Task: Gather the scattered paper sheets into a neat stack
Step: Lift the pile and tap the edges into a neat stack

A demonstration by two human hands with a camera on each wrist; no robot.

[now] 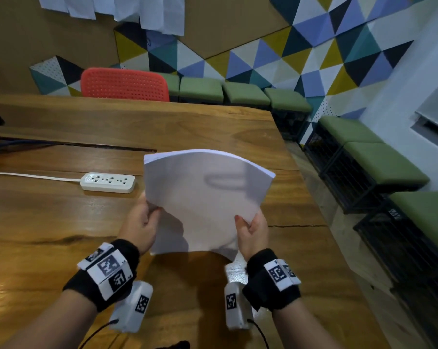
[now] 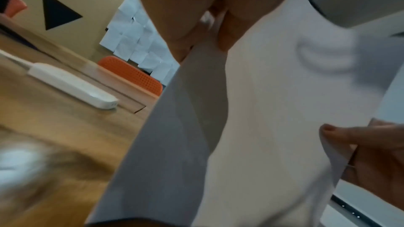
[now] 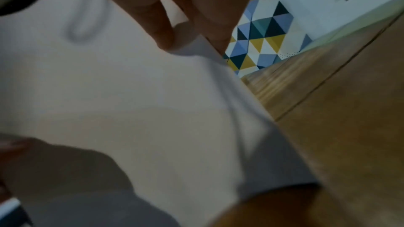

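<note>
From my head camera, I have the stack of paper sheets (image 1: 203,197) lifted above the near right part of the wooden table (image 1: 62,222), my left hand (image 1: 140,225) pinching its near left edge and my right hand (image 1: 253,230) pinching its near right edge, thumbs on top. The sheets bow upward, and the far edge shows the layers slightly fanned rather than flush. A white power strip (image 1: 107,182) lies to the left on the table, well apart from the paper. From my left wrist, blurred, I see my left fingers (image 2: 229,30) curled round the sheet edge, the paper (image 2: 262,110) sweeping away below them, and my right thumb (image 2: 341,132) pressing on at the far side; the lower sheets there look offset from the top one. From my right wrist, also blurred, my right fingers (image 3: 161,28) nip the paper's (image 3: 120,92) edge, with the table (image 3: 338,127) beyond to the right. As I judge it, the risk is that such a light pinch near one end lets inner sheets slide out or droop, and squeezing the bowed stack harder could crease it; setting it down unsquared would leave the edges ragged.
</note>
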